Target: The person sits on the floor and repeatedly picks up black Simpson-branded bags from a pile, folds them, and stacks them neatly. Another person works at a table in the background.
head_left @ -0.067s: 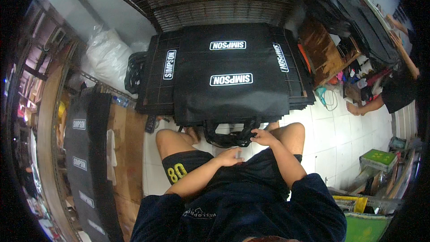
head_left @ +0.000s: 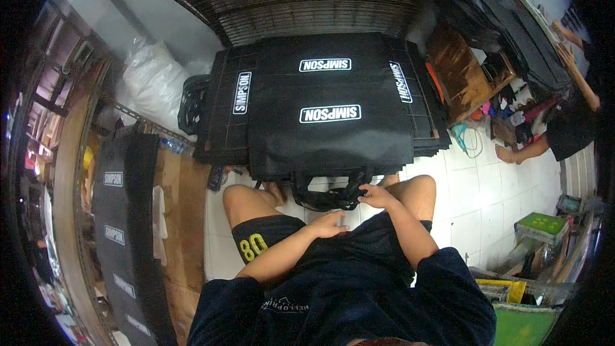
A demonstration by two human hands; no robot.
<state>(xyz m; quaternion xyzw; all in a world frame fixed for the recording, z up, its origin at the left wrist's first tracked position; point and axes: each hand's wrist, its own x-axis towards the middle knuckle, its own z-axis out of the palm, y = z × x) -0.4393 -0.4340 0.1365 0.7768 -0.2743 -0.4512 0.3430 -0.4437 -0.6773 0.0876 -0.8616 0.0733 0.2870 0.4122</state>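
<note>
My right hand (head_left: 377, 196) has its fingers curled onto the black carry handles (head_left: 333, 197) of the top black fabric bag (head_left: 330, 112), which lies flat on the stack of bags (head_left: 221, 112) ahead of my knees. My left hand (head_left: 328, 224) rests loosely curled on my dark shorts (head_left: 282, 234), holding nothing.

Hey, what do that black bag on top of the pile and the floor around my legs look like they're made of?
The black bag looks like matte non-woven or similar fabric: dull surface, soft creases, limp loop handles touched by the right hand. The floor looks like glossy white ceramic tile, judging by its grid joints and sheen.
</note>
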